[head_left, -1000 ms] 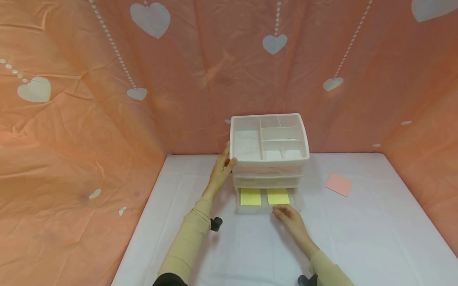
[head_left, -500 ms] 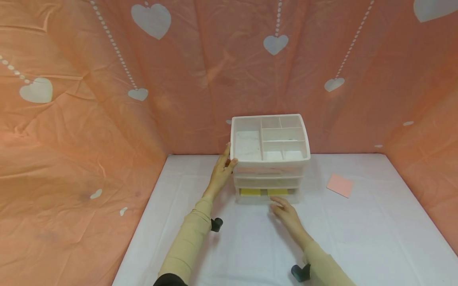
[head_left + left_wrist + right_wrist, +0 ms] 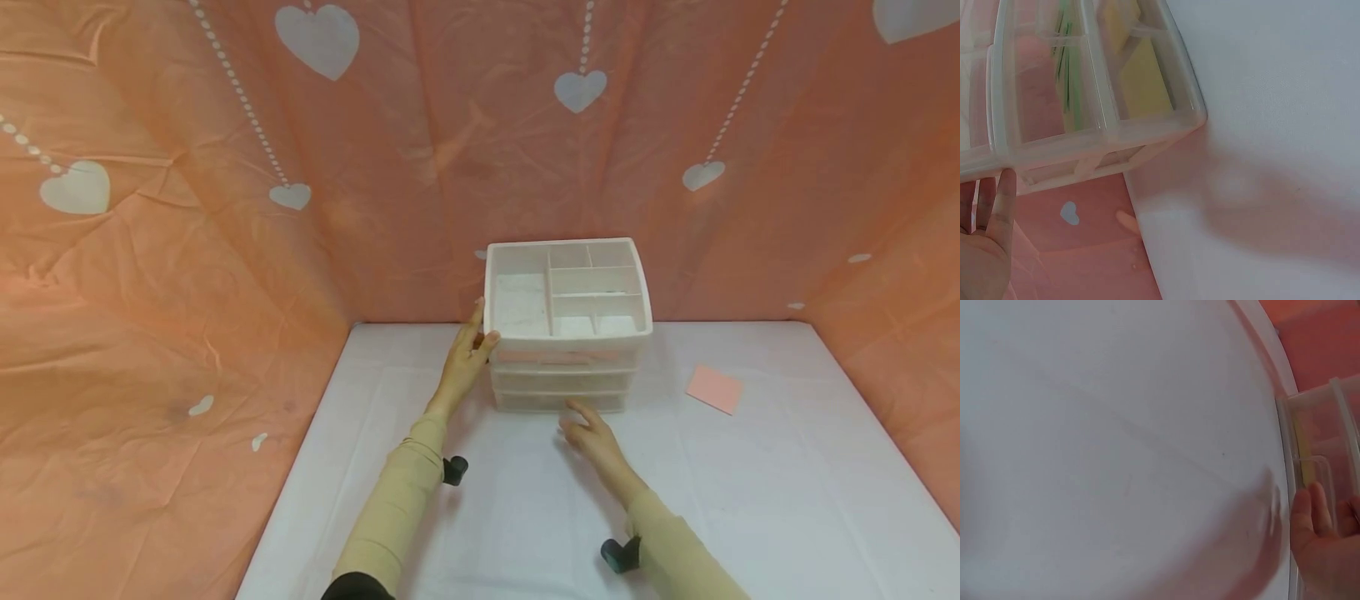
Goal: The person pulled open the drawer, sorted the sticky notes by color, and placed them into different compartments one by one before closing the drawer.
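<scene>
A white plastic drawer organizer [image 3: 567, 340] with a compartmented top stands at the table's back, all its drawers pushed in. My left hand [image 3: 459, 371] rests against its left side, thumb at the front corner and fingers extended. My right hand [image 3: 594, 442] has its fingertips at the bottom drawer [image 3: 525, 404]; in the right wrist view they are by its front handle outline [image 3: 1319, 457]. Through the clear side in the left wrist view, yellow sticky notes [image 3: 1146, 81] show in the bottom drawer and green strips [image 3: 1072, 69] in the middle one.
A pink square of paper [image 3: 714, 388] lies on the white-covered table [image 3: 795, 483], right of the organizer. An orange-pink curtain [image 3: 450, 167] with white hearts hangs close behind the organizer and along both sides.
The bottom drawer has slid inward from partly pulled out to flush, hiding its yellow sticky notes from the head view. My right hand has moved forward with it; the left stays put.
</scene>
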`<state>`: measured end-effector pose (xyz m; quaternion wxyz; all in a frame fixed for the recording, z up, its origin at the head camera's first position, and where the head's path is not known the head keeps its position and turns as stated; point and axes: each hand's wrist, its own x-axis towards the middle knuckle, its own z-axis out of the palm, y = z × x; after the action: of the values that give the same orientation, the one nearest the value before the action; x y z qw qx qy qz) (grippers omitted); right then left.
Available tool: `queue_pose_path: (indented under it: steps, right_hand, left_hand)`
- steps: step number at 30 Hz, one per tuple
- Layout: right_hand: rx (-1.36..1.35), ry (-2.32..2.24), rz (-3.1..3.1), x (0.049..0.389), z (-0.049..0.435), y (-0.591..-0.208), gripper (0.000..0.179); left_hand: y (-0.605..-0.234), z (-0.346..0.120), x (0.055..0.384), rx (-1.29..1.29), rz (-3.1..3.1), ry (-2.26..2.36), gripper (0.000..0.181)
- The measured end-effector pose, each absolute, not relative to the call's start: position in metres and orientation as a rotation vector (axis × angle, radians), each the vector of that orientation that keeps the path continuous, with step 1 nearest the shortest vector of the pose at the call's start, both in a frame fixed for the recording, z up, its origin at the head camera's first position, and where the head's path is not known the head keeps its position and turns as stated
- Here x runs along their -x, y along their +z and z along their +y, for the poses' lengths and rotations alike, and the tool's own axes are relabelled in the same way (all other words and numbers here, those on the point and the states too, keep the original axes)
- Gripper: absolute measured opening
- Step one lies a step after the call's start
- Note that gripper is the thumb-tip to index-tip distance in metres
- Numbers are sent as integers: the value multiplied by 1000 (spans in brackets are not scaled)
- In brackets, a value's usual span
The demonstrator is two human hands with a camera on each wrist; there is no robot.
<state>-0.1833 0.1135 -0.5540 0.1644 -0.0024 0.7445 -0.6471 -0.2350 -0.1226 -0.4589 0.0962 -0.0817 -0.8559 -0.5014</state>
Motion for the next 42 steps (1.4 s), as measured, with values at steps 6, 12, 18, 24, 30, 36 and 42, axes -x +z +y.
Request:
queue_pose_path:
  steps: [6,12,18,24,30,36,42]
  right_hand:
    - [-2,-1837,2093,187,112,-553,60]
    - [-23,-1880,2095,188,112,-546,54]
    - [-25,-1996,2028,188,112,-528,45]
    - [191,-2262,1824,187,113,-510,54]
    - [138,-2350,1633,193,108,-497,60]
    - [242,-2470,1494,192,104,-491,57]
    - [232,-2521,1416,190,102,-489,40]
  left_hand:
    - [-458,-122,236,242,-2526,-1497,62]
    - [-458,-123,236,243,-2521,-1518,62]
    - [-457,-123,236,235,-2522,-1521,62]
    - [-459,-124,237,243,-2518,-1516,64]
    - [-460,-124,238,234,-2527,-1500,62]
    - [-460,-123,237,236,-2517,-1528,61]
    - [-460,-122,237,230,-2527,-1507,62]
